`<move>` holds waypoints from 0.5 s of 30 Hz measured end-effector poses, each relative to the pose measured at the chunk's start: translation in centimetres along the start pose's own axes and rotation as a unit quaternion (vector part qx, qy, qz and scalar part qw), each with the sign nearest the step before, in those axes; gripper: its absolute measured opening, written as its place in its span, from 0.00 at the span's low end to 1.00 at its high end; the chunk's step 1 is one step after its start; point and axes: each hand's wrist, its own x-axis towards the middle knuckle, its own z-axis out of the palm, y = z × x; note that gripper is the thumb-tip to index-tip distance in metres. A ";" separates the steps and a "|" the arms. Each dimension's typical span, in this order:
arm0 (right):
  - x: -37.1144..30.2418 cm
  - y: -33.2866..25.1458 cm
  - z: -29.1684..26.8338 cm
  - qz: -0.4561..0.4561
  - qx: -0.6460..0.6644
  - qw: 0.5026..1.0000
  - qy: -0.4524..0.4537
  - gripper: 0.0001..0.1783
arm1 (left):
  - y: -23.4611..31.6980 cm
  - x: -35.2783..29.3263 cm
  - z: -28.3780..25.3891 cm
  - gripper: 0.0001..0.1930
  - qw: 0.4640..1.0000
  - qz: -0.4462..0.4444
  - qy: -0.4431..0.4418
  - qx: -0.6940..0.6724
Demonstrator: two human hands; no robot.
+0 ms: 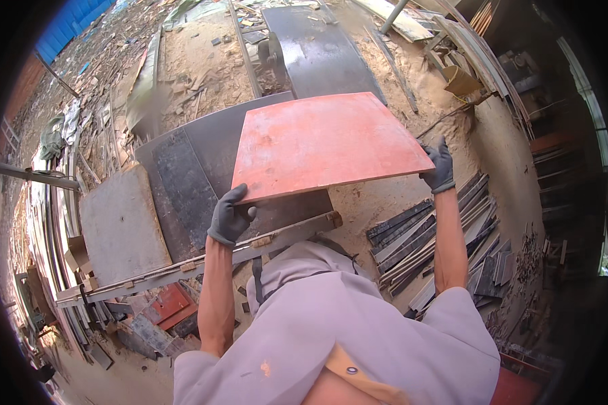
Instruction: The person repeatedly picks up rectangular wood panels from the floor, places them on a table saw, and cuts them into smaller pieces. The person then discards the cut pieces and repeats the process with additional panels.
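Note:
A flat red board [327, 142] with pale scuffs is held up in front of me by its two near corners. Gloved in dark grey, my left hand [230, 217] grips the near left corner, thumb below the edge. At the near right corner my right hand [440, 167], in a matching glove, is closed on the board, one finger pointing up. Beneath the board lie dark panels [182, 182] on a work surface, partly hidden by it. A worn grey-brown board [125, 226] rests to their left.
A long rail [203, 260] runs along the work surface's near edge. Stacked dark strips [412, 236] lie on the ground at right. Red and grey offcuts [169, 307] are below the rail at left. Beyond stands a large dark sheet [321, 54] among sawdust and scrap.

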 end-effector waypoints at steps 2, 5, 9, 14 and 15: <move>-1.2 2.4 1.8 -0.105 0.125 0.987 -0.011 0.52 | 0.5 -0.1 5.4 0.24 0.999 0.015 0.027 0.012; -0.7 6.3 4.2 -0.111 0.241 0.962 -0.061 0.51 | -1.1 2.3 10.2 0.22 0.948 0.173 -0.067 0.259; 0.9 7.5 8.6 -0.093 0.153 0.982 -0.068 0.44 | -0.8 3.2 18.0 0.28 0.997 0.042 -0.034 0.051; 5.2 4.0 13.2 -0.130 -0.062 0.988 0.061 0.29 | 1.5 3.0 19.9 0.43 0.984 0.100 -0.148 0.017; 5.8 3.7 13.8 -0.130 -0.071 0.985 0.091 0.24 | 1.5 2.9 19.7 0.45 0.983 0.108 -0.148 0.009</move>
